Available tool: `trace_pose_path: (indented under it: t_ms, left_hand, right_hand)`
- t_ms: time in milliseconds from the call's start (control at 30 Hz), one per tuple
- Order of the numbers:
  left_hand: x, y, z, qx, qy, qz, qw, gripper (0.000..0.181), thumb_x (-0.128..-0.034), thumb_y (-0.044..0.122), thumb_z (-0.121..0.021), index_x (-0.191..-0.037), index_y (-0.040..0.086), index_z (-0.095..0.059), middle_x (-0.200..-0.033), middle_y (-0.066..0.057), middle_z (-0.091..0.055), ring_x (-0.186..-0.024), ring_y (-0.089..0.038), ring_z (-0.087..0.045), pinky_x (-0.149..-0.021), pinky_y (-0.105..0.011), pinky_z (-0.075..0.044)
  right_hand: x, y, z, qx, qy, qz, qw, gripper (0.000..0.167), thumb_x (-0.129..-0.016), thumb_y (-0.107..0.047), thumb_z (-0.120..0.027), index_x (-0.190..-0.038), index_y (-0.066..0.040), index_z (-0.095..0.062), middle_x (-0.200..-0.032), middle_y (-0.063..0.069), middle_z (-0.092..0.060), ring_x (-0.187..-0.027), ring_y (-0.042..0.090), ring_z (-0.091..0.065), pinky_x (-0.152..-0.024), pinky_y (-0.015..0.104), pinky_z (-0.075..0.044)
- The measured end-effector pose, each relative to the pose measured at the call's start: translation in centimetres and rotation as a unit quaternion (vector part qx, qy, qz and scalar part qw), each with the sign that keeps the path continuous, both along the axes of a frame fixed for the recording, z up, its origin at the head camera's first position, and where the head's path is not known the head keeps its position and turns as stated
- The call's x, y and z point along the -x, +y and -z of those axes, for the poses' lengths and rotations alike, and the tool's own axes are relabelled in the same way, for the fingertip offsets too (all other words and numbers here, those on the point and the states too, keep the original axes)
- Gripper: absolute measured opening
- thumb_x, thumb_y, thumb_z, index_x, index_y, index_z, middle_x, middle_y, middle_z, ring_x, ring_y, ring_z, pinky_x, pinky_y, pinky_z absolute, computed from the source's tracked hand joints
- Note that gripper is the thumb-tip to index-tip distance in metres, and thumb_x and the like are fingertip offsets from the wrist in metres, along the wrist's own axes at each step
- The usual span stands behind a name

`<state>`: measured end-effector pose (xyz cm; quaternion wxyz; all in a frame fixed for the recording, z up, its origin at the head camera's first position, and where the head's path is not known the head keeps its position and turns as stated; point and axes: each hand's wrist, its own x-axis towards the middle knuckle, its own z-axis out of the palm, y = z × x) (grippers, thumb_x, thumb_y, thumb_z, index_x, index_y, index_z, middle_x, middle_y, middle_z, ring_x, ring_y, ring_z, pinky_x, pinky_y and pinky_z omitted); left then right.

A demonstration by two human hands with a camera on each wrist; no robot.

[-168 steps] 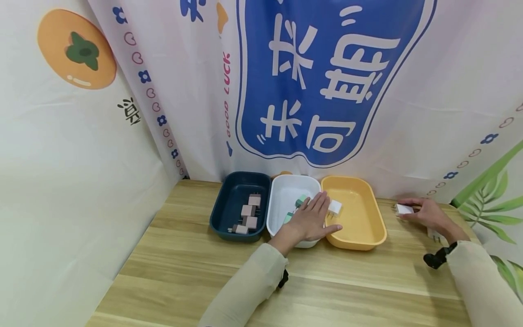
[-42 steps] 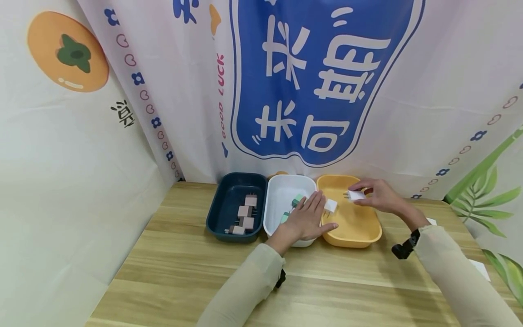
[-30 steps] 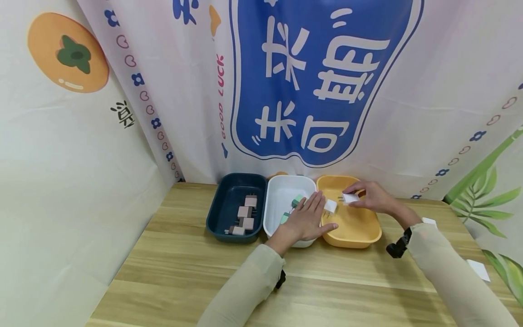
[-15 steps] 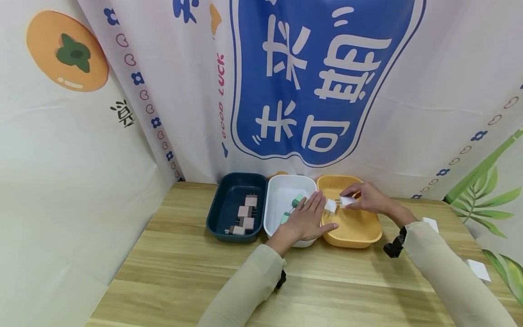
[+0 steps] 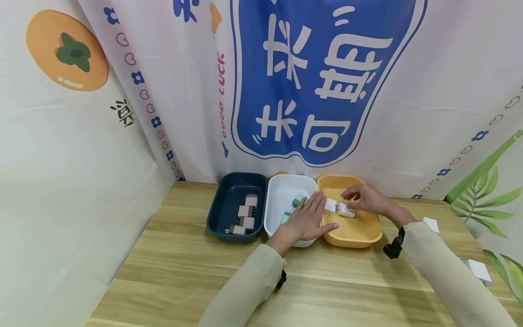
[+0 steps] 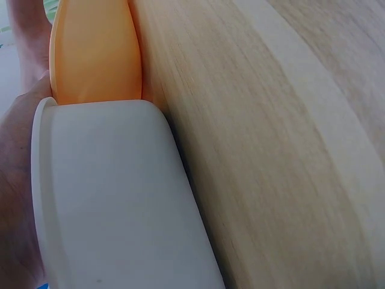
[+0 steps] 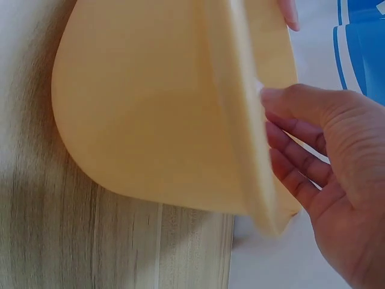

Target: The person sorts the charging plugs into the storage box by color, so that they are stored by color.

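My left hand (image 5: pixel 305 221) lies flat with straight fingers across the adjoining rims of the white tray (image 5: pixel 271 195) and the yellow tray (image 5: pixel 363 234). My right hand (image 5: pixel 369 200) is over the yellow tray, its fingers apart. Just below its fingertips lies a white charger plug (image 5: pixel 346 210), prongs toward the left; whether the thumb still touches it is hard to tell. Another white charger plug (image 5: pixel 330 205) sits beside it at the tray's left side. In the right wrist view the hand (image 7: pixel 337 162) is partly behind the yellow tray wall (image 7: pixel 156 120).
Green charger plugs (image 5: pixel 297 200) are in the white tray, partly hidden by my left hand. A dark blue tray (image 5: pixel 216 204) at the left holds several pinkish charger plugs (image 5: pixel 245 211). More white charger plugs (image 5: pixel 479 270) lie on the wooden table (image 5: pixel 327 286) at the right.
My right hand brought a white charger plug from the table at the right into the yellow tray, lowered it beside the other and loosened its fingers. My left hand stayed put.
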<state>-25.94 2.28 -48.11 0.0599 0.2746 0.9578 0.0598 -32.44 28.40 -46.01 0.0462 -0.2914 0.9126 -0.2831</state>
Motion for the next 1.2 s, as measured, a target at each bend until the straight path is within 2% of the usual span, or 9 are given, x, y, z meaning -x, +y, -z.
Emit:
trace_pose_path:
  t_ms: [233,633,900,1033,1200]
  left_hand:
    - [0.1,0.1,0.1,0.003,0.000,0.000,1.0000,0.099,-0.1023,0.080,-0.022,-0.171,0.012,-0.002,-0.179,-0.002,0.005,-0.165,-0.017,0.005,-0.133,-0.042,-0.006]
    - [0.3,0.2,0.4,0.008,-0.005,-0.002,1.0000,0.099,-0.1021,0.081,-0.021,-0.171,0.014,0.002,-0.179,0.000,0.009,-0.164,-0.015,0.009,-0.133,-0.041,-0.003]
    - [0.7,0.3,0.6,0.005,-0.020,-0.001,0.9998,0.099,-0.1023,0.080,-0.024,-0.171,0.013,0.000,-0.178,0.000,0.011,-0.164,-0.015,0.011,-0.133,-0.041,-0.001]
    - [0.9,0.4,0.7,0.002,-0.024,-0.001,0.9997,0.099,-0.1029,0.079,-0.026,-0.171,0.014,0.001,-0.178,0.000,0.012,-0.163,-0.015,0.012,-0.133,-0.041,-0.001]
    - [0.9,0.4,0.7,0.003,-0.026,-0.001,0.9997,0.099,-0.1021,0.081,-0.024,-0.171,0.014,0.002,-0.177,0.000,0.013,-0.163,-0.015,0.012,-0.133,-0.041,-0.001]
  right_hand:
    - [-0.2,0.1,-0.1,-0.005,-0.002,0.012,0.9999,0.030,-0.088,-0.001,-0.084,-0.116,0.006,-0.076,-0.111,0.018,-0.078,-0.104,0.037,-0.072,-0.093,0.057,-0.060]
    - [-1.1,0.5,-1.1,0.029,0.012,0.008,0.9995,0.032,-0.089,-0.005,-0.085,-0.117,0.006,-0.076,-0.115,0.022,-0.076,-0.105,0.042,-0.071,-0.089,0.057,-0.061]
    - [-1.4,1.5,-1.8,0.041,0.023,0.016,0.9988,0.031,-0.088,-0.007,-0.087,-0.117,0.000,-0.078,-0.117,0.021,-0.077,-0.106,0.044,-0.071,-0.089,0.052,-0.062]
    - [-1.8,2.1,-2.4,0.042,0.017,0.021,0.9987,0.034,-0.089,-0.008,-0.086,-0.120,0.000,-0.077,-0.117,0.021,-0.076,-0.106,0.042,-0.071,-0.090,0.051,-0.061]
    - [-2.4,3.2,-2.8,0.045,0.017,0.032,0.9983,0.034,-0.090,-0.012,-0.086,-0.121,-0.001,-0.077,-0.117,0.017,-0.077,-0.104,0.028,-0.072,-0.091,0.043,-0.061]
